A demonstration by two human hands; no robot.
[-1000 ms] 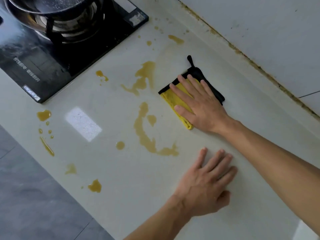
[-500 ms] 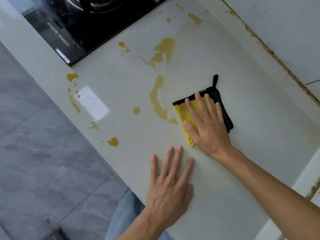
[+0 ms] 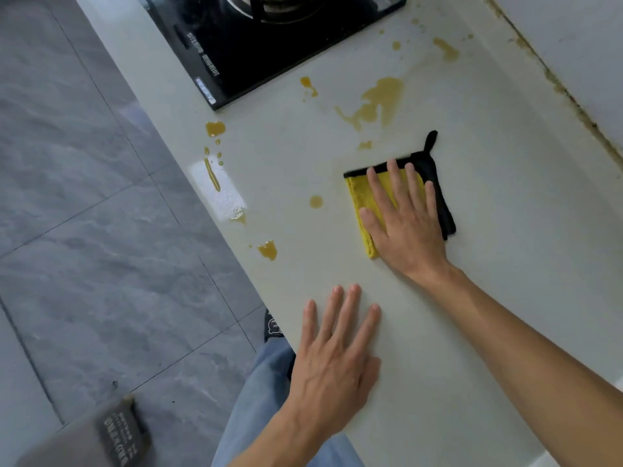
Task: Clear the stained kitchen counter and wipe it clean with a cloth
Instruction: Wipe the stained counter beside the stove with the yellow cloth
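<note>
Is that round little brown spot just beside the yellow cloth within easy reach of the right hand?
Probably yes. The right hand presses the cloth flat, and the round spot lies just beside it on bare counter, nothing between.

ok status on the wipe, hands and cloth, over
Right hand flat on yellow cloth, pressing. Left hand flat on counter, bracing. Brown stains remain near stove and front edge. Nothing blocking.

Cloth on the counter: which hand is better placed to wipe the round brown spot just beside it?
Right. The right hand already presses flat on the cloth, beside the round spot. The left hand lies flat on bare counter, nearer the person, holding nothing.
</note>
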